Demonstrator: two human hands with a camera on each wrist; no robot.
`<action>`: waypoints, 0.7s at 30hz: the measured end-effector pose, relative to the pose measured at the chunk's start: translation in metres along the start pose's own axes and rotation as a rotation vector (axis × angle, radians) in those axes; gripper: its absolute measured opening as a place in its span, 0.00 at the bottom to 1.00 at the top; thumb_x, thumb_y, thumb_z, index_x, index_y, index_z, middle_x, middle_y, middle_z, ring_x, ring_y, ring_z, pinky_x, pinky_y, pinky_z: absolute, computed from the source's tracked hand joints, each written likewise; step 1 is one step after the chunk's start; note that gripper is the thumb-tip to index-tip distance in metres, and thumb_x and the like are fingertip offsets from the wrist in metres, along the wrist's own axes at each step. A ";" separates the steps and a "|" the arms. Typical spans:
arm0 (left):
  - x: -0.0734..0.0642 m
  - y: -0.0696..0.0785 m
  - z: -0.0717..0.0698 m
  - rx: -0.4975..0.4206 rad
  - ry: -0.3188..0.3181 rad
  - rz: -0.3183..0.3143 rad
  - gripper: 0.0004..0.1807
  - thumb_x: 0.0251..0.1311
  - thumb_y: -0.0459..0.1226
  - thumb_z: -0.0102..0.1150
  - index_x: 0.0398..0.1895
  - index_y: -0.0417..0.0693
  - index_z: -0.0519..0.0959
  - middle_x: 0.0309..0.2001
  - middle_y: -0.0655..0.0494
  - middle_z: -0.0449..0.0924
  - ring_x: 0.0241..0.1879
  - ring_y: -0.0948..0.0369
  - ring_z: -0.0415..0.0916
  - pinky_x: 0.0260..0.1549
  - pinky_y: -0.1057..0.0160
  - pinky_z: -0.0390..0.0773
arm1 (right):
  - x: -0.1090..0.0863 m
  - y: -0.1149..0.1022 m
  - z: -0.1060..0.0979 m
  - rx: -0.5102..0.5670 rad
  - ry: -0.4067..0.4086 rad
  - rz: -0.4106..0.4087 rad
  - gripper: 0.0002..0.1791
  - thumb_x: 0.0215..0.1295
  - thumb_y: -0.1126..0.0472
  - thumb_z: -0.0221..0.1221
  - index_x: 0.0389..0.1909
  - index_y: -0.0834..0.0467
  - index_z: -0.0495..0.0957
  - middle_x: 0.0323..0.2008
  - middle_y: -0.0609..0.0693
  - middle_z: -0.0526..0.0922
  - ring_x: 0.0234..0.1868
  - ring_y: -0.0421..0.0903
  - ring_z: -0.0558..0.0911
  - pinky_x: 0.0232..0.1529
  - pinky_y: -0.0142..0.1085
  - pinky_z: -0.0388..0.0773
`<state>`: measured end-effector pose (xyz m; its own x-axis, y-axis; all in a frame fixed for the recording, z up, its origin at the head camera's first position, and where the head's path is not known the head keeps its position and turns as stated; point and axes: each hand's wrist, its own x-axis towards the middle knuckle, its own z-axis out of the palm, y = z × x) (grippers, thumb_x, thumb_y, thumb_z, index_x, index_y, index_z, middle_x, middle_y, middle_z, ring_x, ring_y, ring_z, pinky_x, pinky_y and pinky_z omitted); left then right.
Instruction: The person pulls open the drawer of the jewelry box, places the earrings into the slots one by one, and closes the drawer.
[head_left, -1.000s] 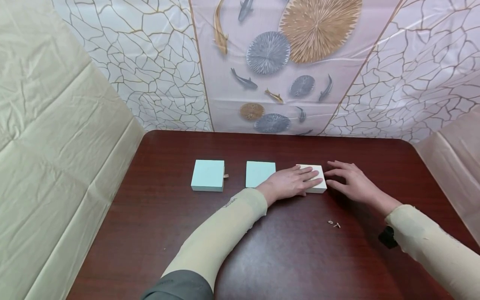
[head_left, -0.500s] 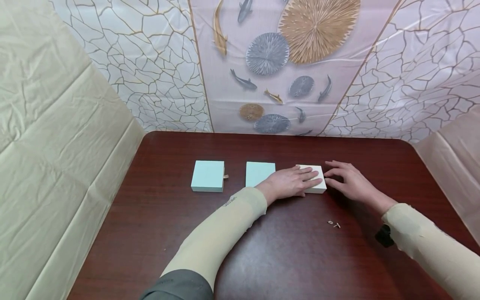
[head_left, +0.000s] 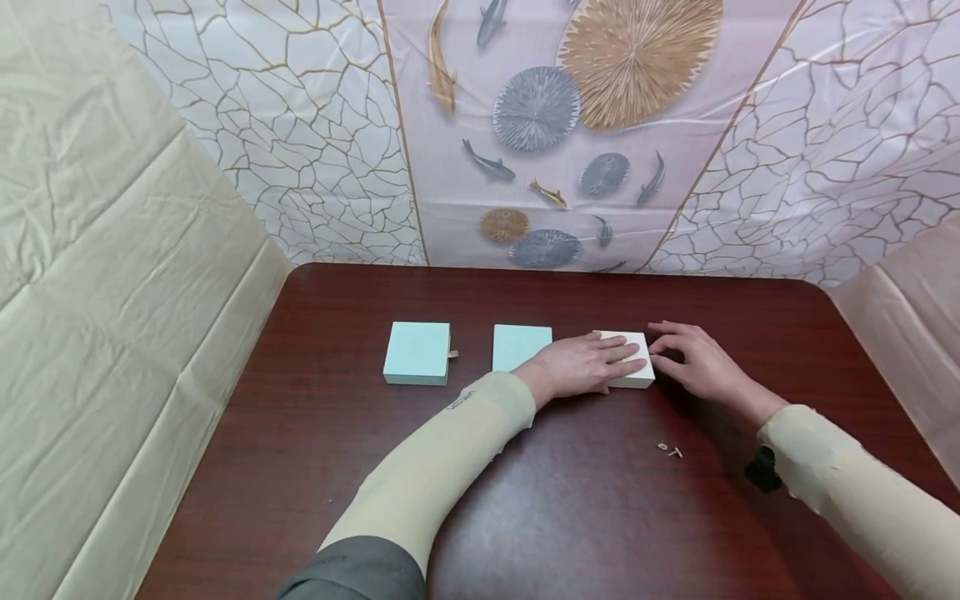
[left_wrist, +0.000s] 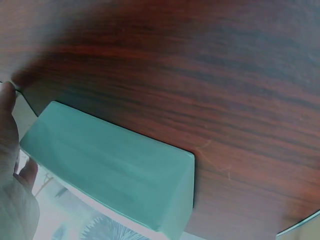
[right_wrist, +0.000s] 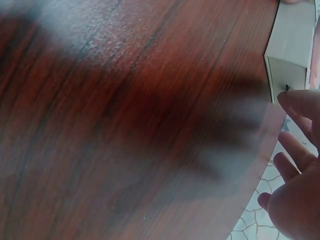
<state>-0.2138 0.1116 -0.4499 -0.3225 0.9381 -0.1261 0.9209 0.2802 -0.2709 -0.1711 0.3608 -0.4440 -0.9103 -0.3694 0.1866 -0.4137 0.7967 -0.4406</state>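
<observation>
My left hand (head_left: 581, 364) lies over the white box (head_left: 634, 380), its fingers spread across the lid. At that box's right end, my right hand (head_left: 697, 360) has thumb and forefinger together. In the right wrist view the fingertips meet at a small dark pull tab (right_wrist: 287, 87) on the end of the box (right_wrist: 292, 37). Just left of the left hand is a pale mint box (head_left: 521, 346), partly covered by the wrist; it also fills the left wrist view (left_wrist: 110, 160). A second mint box (head_left: 416, 353) with a short ribbon tab (head_left: 453, 354) sits farther left.
Two tiny light-coloured pieces (head_left: 669, 450) lie on the dark red table (head_left: 570, 517) in front of the right hand, too small to identify. Patterned cloth (head_left: 540, 208) hangs behind the table, with plain beige cloth (head_left: 112, 333) along the left side.
My right hand has moved slightly left, and its fingertips have closed in on the end of the white box. The left hand and the boxes stay where they were.
</observation>
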 end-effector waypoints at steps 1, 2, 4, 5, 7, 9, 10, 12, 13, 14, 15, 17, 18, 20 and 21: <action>0.000 0.000 0.000 -0.002 0.002 -0.001 0.37 0.84 0.53 0.48 0.89 0.60 0.50 0.87 0.57 0.49 0.85 0.59 0.47 0.81 0.56 0.57 | 0.000 0.000 0.000 0.001 0.004 -0.002 0.02 0.67 0.70 0.69 0.38 0.61 0.87 0.63 0.71 0.80 0.69 0.75 0.71 0.64 0.70 0.66; 0.000 0.000 -0.001 -0.002 0.003 -0.001 0.37 0.84 0.53 0.48 0.89 0.60 0.50 0.87 0.57 0.50 0.85 0.59 0.47 0.81 0.55 0.57 | 0.001 0.001 0.001 0.000 0.009 -0.005 0.02 0.67 0.70 0.69 0.37 0.61 0.87 0.63 0.71 0.80 0.69 0.75 0.71 0.64 0.70 0.66; -0.001 0.001 -0.001 -0.009 0.004 -0.004 0.37 0.84 0.53 0.48 0.89 0.60 0.51 0.87 0.57 0.50 0.85 0.59 0.47 0.81 0.55 0.57 | 0.001 0.002 0.001 0.001 0.015 -0.007 0.01 0.67 0.69 0.69 0.36 0.62 0.87 0.63 0.71 0.80 0.69 0.75 0.71 0.64 0.70 0.66; -0.001 0.001 -0.002 -0.014 0.003 -0.006 0.37 0.84 0.53 0.48 0.89 0.60 0.51 0.87 0.57 0.50 0.85 0.59 0.48 0.81 0.55 0.57 | 0.001 0.002 0.001 0.003 0.016 -0.008 0.01 0.68 0.69 0.69 0.36 0.61 0.87 0.63 0.71 0.80 0.69 0.75 0.71 0.64 0.70 0.66; -0.001 0.001 -0.002 -0.024 0.000 -0.011 0.36 0.84 0.52 0.48 0.89 0.61 0.51 0.87 0.57 0.50 0.85 0.59 0.47 0.81 0.55 0.57 | 0.001 0.003 0.001 0.006 0.016 -0.005 0.01 0.68 0.69 0.68 0.35 0.61 0.87 0.63 0.71 0.80 0.69 0.75 0.71 0.64 0.70 0.66; -0.001 0.001 -0.003 -0.031 -0.002 -0.015 0.36 0.85 0.51 0.47 0.89 0.61 0.51 0.87 0.57 0.50 0.85 0.59 0.47 0.81 0.55 0.56 | 0.000 0.004 0.002 0.009 0.016 0.000 0.02 0.68 0.69 0.68 0.35 0.60 0.87 0.63 0.71 0.80 0.70 0.75 0.70 0.65 0.70 0.65; -0.001 0.001 -0.003 -0.033 -0.003 -0.017 0.36 0.85 0.51 0.47 0.89 0.61 0.51 0.87 0.57 0.50 0.85 0.59 0.47 0.81 0.55 0.56 | 0.000 0.004 0.001 0.010 0.015 0.005 0.03 0.69 0.69 0.68 0.35 0.60 0.87 0.64 0.71 0.80 0.70 0.75 0.70 0.65 0.70 0.65; -0.001 0.001 -0.002 -0.031 -0.003 -0.018 0.35 0.85 0.50 0.46 0.89 0.61 0.50 0.87 0.57 0.49 0.85 0.59 0.47 0.81 0.55 0.55 | -0.001 0.004 0.002 0.014 0.014 0.014 0.04 0.68 0.69 0.68 0.35 0.58 0.87 0.64 0.71 0.80 0.70 0.75 0.69 0.65 0.70 0.65; -0.001 0.002 -0.002 -0.028 -0.003 -0.018 0.35 0.85 0.50 0.46 0.89 0.61 0.50 0.87 0.57 0.49 0.85 0.59 0.47 0.81 0.55 0.55 | -0.001 0.004 0.002 0.017 0.014 0.019 0.04 0.68 0.70 0.68 0.35 0.58 0.87 0.64 0.70 0.79 0.71 0.75 0.69 0.65 0.70 0.65; -0.001 0.002 -0.002 -0.027 -0.002 -0.018 0.35 0.85 0.50 0.46 0.89 0.61 0.50 0.87 0.57 0.49 0.85 0.59 0.47 0.81 0.55 0.55 | -0.001 0.004 0.002 0.020 0.014 0.023 0.05 0.68 0.70 0.68 0.35 0.57 0.87 0.65 0.70 0.79 0.71 0.75 0.69 0.65 0.70 0.65; -0.001 0.002 -0.002 -0.026 -0.002 -0.018 0.35 0.85 0.50 0.46 0.89 0.61 0.50 0.87 0.57 0.49 0.85 0.59 0.47 0.81 0.55 0.55 | -0.001 0.004 0.002 0.021 0.014 0.027 0.05 0.68 0.70 0.67 0.35 0.57 0.87 0.65 0.70 0.79 0.71 0.75 0.69 0.65 0.70 0.65; -0.001 0.002 -0.002 -0.027 0.001 -0.018 0.35 0.85 0.50 0.46 0.89 0.61 0.51 0.87 0.57 0.50 0.85 0.59 0.47 0.81 0.55 0.56 | -0.001 0.004 0.003 0.025 0.014 0.032 0.05 0.68 0.70 0.67 0.35 0.57 0.87 0.65 0.70 0.79 0.71 0.75 0.69 0.65 0.70 0.65; -0.001 0.002 -0.001 -0.027 0.002 -0.018 0.35 0.85 0.50 0.47 0.89 0.61 0.51 0.87 0.57 0.50 0.85 0.59 0.47 0.81 0.55 0.56 | -0.001 0.005 0.003 0.027 0.014 0.033 0.06 0.68 0.70 0.67 0.35 0.57 0.87 0.65 0.70 0.79 0.71 0.75 0.68 0.65 0.70 0.64; 0.000 0.002 -0.001 -0.030 0.000 -0.019 0.35 0.85 0.50 0.47 0.89 0.61 0.51 0.87 0.57 0.50 0.85 0.59 0.47 0.81 0.55 0.56 | -0.002 0.005 0.003 0.026 0.016 0.037 0.06 0.68 0.71 0.67 0.35 0.57 0.87 0.65 0.70 0.79 0.71 0.75 0.68 0.65 0.71 0.64; 0.000 0.002 -0.002 -0.031 -0.001 -0.020 0.35 0.85 0.50 0.47 0.89 0.61 0.51 0.87 0.57 0.50 0.85 0.59 0.47 0.81 0.55 0.56 | -0.002 0.005 0.002 0.023 0.016 0.042 0.05 0.68 0.70 0.67 0.35 0.57 0.87 0.66 0.70 0.79 0.71 0.75 0.68 0.65 0.71 0.64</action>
<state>-0.2119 0.1124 -0.4488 -0.3410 0.9321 -0.1222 0.9207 0.3049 -0.2435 -0.1713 0.3642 -0.4486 -0.9269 -0.3283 0.1820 -0.3753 0.7999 -0.4683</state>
